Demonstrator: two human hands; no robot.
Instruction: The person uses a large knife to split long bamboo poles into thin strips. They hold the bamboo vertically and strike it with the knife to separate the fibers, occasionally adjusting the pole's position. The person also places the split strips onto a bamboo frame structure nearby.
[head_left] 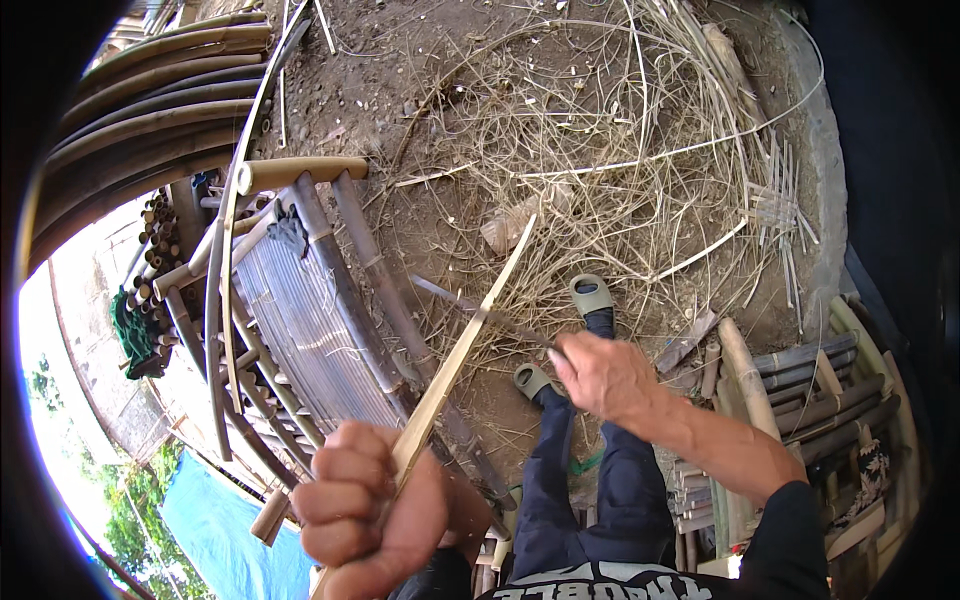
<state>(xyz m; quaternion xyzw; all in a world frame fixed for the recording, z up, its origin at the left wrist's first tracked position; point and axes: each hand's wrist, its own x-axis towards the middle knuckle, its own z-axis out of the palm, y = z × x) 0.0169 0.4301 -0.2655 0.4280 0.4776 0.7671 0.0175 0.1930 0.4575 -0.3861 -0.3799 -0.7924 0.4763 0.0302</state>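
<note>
Pale bamboo strip (440, 385) dead centre, running from 7 o'clock up toward 1. Left hand (375, 505) at 7 o'clock has its lower end in a full fist, fingers curled right round it. Right hand (615, 380) at 4 o'clock is closed on the handle end of a knife (520, 331), blade aimed at 10 and crossing the strip. Messy pile of shavings (590, 125) at 1 o'clock, stacked poles (165, 105) at 10, ribbed sheet (310, 320) around 9.

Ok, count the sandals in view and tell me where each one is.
2: the right sandal, on the person's right foot, set farther forward beside the scattered strips; the left sandal, on the left foot. Any beneath the strips would be hidden.
</note>
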